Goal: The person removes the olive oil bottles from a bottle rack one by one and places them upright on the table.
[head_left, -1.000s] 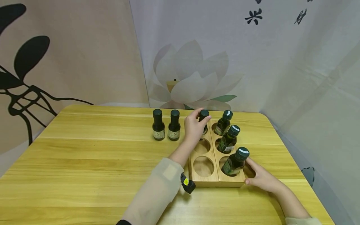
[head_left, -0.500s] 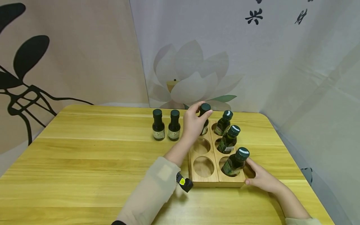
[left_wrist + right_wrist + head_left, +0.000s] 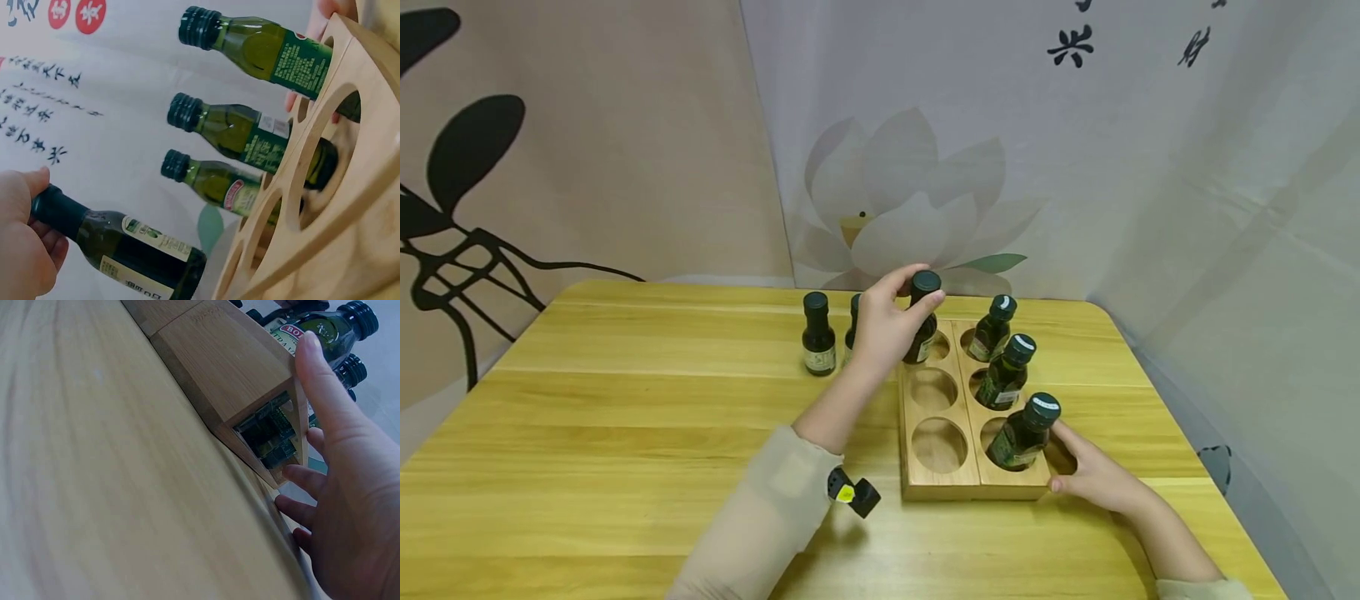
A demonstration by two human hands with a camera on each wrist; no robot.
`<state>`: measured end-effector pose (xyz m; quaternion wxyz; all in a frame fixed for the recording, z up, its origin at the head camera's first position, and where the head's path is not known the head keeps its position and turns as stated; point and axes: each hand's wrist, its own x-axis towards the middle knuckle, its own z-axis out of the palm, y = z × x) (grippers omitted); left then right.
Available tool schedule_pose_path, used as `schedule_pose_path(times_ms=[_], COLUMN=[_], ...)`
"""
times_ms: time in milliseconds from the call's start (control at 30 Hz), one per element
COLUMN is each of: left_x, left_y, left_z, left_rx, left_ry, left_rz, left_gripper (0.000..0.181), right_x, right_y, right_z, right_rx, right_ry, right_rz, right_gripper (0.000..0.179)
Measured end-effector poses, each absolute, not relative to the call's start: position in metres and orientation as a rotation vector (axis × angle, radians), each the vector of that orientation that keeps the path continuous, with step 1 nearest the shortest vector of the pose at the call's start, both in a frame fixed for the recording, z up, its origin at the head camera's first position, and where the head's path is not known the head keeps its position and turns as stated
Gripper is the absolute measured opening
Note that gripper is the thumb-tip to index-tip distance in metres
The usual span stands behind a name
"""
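My left hand (image 3: pixel 880 323) grips a dark glass bottle (image 3: pixel 921 348) by its capped neck, at the back left of a wooden rack (image 3: pixel 940 492) with round holes. In the left wrist view this bottle (image 3: pixel 147 249), with pale labels, is tilted and its base is out of the holes. My right hand (image 3: pixel 1093 477) rests at the rack's right side near the front corner; in the right wrist view its thumb (image 3: pixel 319 375) lies at the rack's corner and its fingers touch the open side. Green olive oil bottles (image 3: pixel 1002 382) fill the rack's right column.
Left of the rack stand two more dark bottles: one (image 3: pixel 818 346) in full view, the other (image 3: pixel 851 332) partly behind my left hand. The left column's holes (image 3: pixel 939 444) hold nothing. A cloth backdrop (image 3: pixel 700 167) hangs behind the wooden table (image 3: pixel 625 433).
My left hand has raised the dark bottle from the rack's back left hole and carried it leftward, now partly covering one standing bottle. My right hand has stayed at the rack.
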<state>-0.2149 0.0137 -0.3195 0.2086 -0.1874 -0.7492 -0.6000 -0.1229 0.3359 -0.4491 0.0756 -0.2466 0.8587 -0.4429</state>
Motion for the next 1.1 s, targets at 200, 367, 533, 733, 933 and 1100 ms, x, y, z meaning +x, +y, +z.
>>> schedule_pose_path(times_ms=[200,367,533,733,933,1100], left_x=[-0.209,-0.203,-0.198,-0.189,-0.183,-0.186], left_y=[-0.008,-0.028,-0.046,-0.069,-0.091,-0.112], left_z=[-0.316,-0.315,-0.314,-0.315,-0.323,-0.326], left_rx=[-0.552,-0.559,-0.572,-0.529,-0.491,-0.496], left_ry=[-2.063,-2.087,-2.118,-2.208,-2.245,-2.265], left_rz=[-1.751,-1.767,-1.770,-1.767,-1.772,-1.726], left_gripper=[0.035,0.034,0.031,0.033,0.035,0.034], right_x=[-0.123,-0.123,-0.123,-0.122,-0.122,-0.122], right_y=[0.336,0.335,0.335,0.337,0.338,0.337], right_z=[-0.449,-0.449,-0.448,-0.448,-0.448,-0.449], right_rx=[-0.736,-0.738,-0.729,-0.724,-0.725,-0.709], right_ry=[2.575,2.580,2.568,2.583,2.590,2.567], right_rz=[-1.318,-1.315,-1.332,-1.310,-1.300,-1.325], right_gripper=[0.101,0.101,0.102,0.101,0.101,0.103])
